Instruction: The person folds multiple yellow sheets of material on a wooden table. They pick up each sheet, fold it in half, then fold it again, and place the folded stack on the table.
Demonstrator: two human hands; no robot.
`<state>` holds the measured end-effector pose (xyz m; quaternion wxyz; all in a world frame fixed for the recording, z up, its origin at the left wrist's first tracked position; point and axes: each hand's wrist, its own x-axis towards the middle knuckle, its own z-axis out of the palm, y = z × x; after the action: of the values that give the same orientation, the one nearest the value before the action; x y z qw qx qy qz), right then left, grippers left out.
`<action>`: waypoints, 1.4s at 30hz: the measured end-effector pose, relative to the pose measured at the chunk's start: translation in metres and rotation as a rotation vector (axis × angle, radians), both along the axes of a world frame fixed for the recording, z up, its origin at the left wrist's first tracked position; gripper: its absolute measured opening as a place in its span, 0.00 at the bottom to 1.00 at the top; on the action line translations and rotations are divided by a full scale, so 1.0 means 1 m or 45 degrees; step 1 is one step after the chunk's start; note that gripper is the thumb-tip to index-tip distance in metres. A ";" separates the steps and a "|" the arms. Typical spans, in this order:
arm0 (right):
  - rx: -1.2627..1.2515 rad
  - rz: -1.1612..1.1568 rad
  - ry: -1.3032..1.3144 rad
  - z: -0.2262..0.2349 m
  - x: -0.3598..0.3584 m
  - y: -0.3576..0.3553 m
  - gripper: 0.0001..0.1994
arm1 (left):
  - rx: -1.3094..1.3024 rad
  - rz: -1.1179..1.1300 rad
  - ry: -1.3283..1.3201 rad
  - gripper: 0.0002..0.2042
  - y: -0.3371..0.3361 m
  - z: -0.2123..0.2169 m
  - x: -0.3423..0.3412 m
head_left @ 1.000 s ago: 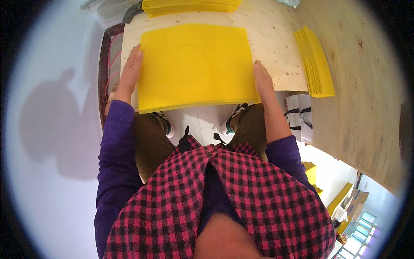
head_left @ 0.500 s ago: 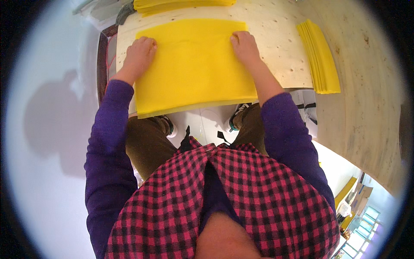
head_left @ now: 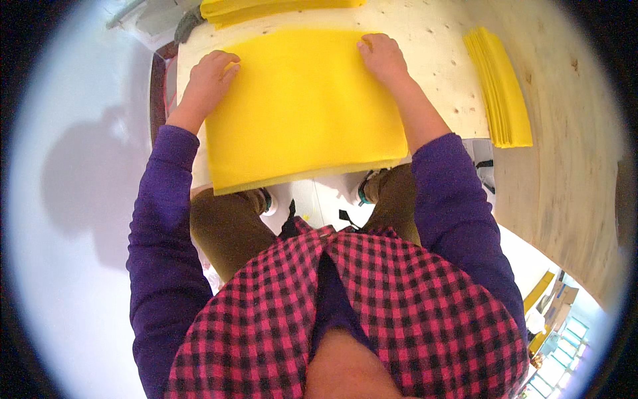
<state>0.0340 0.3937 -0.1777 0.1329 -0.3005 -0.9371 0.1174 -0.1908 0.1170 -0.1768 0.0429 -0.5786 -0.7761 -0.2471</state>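
On the plywood table (head_left: 438, 40) we have a large yellow sheet (head_left: 302, 110) spread flat, its near edge overhanging the table's front edge toward our knees. We read it as a folded or doubled piece, since a second layer shows along that near edge. Its long axis runs left to right across the table, tilted a little so the right end sits farther from us than the left.

We judge the step in hand to be squaring or smoothing this sheet: both hands lie at its far corners. Our left hand (head_left: 207, 78) rests at the far-left corner, fingers curled loosely onto the edge, nipping nothing we can see. Our right hand (head_left: 383, 56) presses palm-down on the far-right corner, fingers bent, gripping nothing. The next move, as we judge it, calls for even pressure from both hands so the layers stay aligned and the overhanging edge does not slide off.

Right of the sheet, well apart, lies a stack of yellow sheets (head_left: 502, 90); beyond its far edge lies another yellow pile (head_left: 266, 8).
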 end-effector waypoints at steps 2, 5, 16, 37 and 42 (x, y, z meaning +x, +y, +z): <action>-0.020 0.107 0.003 0.000 -0.010 0.001 0.20 | 0.100 -0.057 0.033 0.11 0.010 0.003 -0.002; 0.028 0.181 -0.082 -0.001 -0.016 -0.001 0.21 | -0.012 -0.062 0.018 0.10 0.017 0.001 0.008; 0.185 0.273 0.162 -0.015 0.002 0.000 0.21 | -0.048 -0.041 0.000 0.11 0.005 0.000 0.020; 0.007 0.346 0.099 -0.009 0.042 -0.025 0.19 | -0.098 -0.086 0.001 0.11 -0.027 -0.018 0.017; 0.052 0.095 -0.103 -0.008 -0.003 -0.008 0.17 | -0.013 0.022 0.108 0.11 -0.004 -0.014 0.008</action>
<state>0.0312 0.3862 -0.1861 0.0965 -0.2671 -0.9545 0.0908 -0.1831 0.1133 -0.1906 0.0751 -0.5820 -0.7799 -0.2179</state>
